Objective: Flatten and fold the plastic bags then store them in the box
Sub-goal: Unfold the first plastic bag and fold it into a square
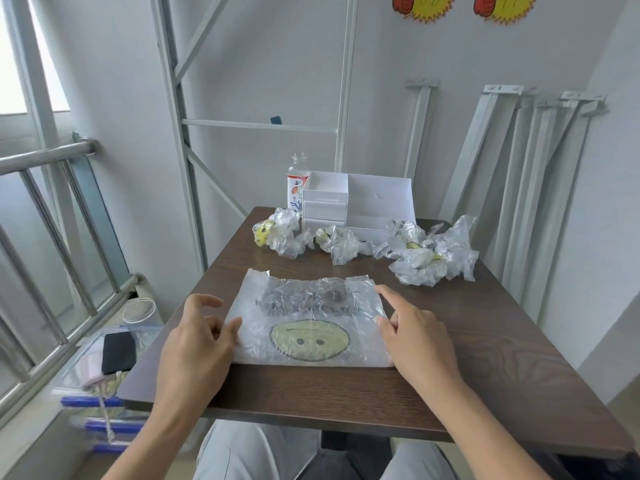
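Clear plastic bag w/ yellow smiley print (pixel 308 327) flat on brown wooden counter (pixel 485 341) btwn fingers of left hand (pixel 197 344) & right hand (pixel 415 341), spread loosely at its side edges, pinching nothing. Not folded yet. Past fingertips: three crumpled clear bags (pixel 341 244) still to do, none seen in white cardboard box (pixel 346 199).

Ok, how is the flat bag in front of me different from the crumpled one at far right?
The flat bag lies spread out, its smiley print fully showing; the crumpled bag is a scrunched heap with only scraps of yellow visible. The flat bag lies close to you; the crumpled bag sits farther back. Both are clear plastic.
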Demonstrator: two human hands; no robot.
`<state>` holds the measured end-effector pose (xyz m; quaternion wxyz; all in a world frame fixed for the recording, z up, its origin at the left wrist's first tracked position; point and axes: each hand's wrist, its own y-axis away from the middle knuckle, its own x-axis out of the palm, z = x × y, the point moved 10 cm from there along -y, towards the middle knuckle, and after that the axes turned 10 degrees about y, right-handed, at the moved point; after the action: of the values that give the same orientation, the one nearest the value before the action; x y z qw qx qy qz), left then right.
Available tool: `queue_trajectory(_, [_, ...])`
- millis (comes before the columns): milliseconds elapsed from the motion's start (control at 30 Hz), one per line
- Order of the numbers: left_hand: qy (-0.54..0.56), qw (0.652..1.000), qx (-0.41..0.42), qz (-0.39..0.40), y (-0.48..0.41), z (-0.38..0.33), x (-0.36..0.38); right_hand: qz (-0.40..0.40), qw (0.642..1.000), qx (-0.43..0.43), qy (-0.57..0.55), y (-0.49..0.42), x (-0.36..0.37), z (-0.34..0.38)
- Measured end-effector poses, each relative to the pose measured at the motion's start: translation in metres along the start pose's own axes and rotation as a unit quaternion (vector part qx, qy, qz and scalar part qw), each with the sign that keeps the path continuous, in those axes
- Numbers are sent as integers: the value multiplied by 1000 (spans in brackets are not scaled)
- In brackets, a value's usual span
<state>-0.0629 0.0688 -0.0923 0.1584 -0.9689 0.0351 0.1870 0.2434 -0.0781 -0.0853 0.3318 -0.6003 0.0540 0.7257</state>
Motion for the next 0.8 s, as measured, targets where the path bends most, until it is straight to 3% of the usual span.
queue_trajectory(233, [-23,1000,-15,-2,-2,7,-1,7,1000,-14,2,-9,0,4])
queue_trajectory(567, [-63,998,27,-2,-1,2,5,28,998,2,49,-16,8,1])
queue_trajectory(800, [-207,974,93,-14,9,-18,12,56,992,6,114,-15,5,7])
